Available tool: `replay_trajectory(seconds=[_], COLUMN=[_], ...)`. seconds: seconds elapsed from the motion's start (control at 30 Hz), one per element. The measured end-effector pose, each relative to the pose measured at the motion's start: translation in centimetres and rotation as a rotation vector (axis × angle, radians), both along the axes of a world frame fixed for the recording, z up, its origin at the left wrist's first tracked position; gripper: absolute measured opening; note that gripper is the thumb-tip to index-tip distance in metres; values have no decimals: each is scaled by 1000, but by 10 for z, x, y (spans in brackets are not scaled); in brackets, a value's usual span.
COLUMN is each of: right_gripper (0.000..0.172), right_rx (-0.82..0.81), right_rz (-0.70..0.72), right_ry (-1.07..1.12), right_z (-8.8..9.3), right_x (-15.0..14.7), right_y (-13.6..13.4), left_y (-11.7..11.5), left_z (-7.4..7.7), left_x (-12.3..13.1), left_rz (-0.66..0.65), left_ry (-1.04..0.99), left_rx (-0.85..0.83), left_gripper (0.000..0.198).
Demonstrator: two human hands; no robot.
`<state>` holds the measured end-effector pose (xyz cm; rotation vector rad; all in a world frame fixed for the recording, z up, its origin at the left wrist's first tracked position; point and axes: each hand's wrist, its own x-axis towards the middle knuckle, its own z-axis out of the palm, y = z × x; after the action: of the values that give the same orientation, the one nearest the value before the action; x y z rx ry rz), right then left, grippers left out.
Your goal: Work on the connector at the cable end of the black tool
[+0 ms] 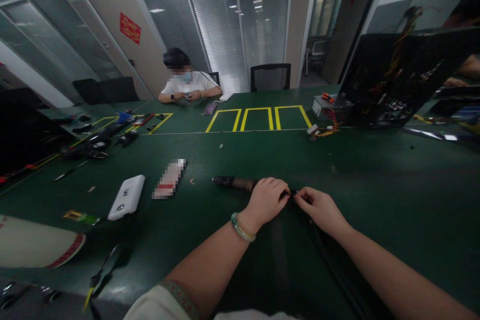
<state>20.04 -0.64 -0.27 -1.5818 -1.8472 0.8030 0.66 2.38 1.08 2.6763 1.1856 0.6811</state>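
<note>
A dark cylindrical tool [242,184] with a pointed metal tip at its left end lies on the green table. My left hand [267,200] is wrapped over its right end, with a bracelet on the wrist. Just to the right, my right hand [315,206] pinches a small dark piece close to my left fingertips. A black cable [326,252] runs from near my right hand down toward the front edge. The small parts between the fingertips are too dark to make out.
A white power bank [126,197], a blurred-out phone [170,178] and a pale cylinder [41,242] are on the left. Farther back are tools [97,145], a seated person [189,82], a metal box [330,107] and a large black case [401,77].
</note>
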Motion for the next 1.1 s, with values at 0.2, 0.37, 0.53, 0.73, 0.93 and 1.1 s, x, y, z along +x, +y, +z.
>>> replay_trajectory(seconds=[0.2, 0.37, 0.53, 0.73, 0.93, 1.1], right_gripper=[21, 21, 22, 22, 23, 22], right_rx=[-21, -24, -34, -40, -22, -20], right_rz=[7, -1, 8, 5, 8, 14], right_ry=[3, 10, 17, 24, 15, 24], right_z=[0, -1, -3, -3, -1, 0], right_x=[1, 1, 2, 2, 1, 0], right_y=[0, 0, 1, 1, 1, 1], left_y=[0, -1, 0, -1, 0, 1], left_z=[0, -1, -2, 1, -1, -4], left_x=[0, 0, 1, 1, 1, 1], left_rz=[0, 6, 0, 2, 5, 18], left_ry=[-1, -18, 5, -20, -26, -18], left_rx=[-1, -5, 7, -4, -14, -2], left_gripper=[12, 17, 11, 22, 15, 15])
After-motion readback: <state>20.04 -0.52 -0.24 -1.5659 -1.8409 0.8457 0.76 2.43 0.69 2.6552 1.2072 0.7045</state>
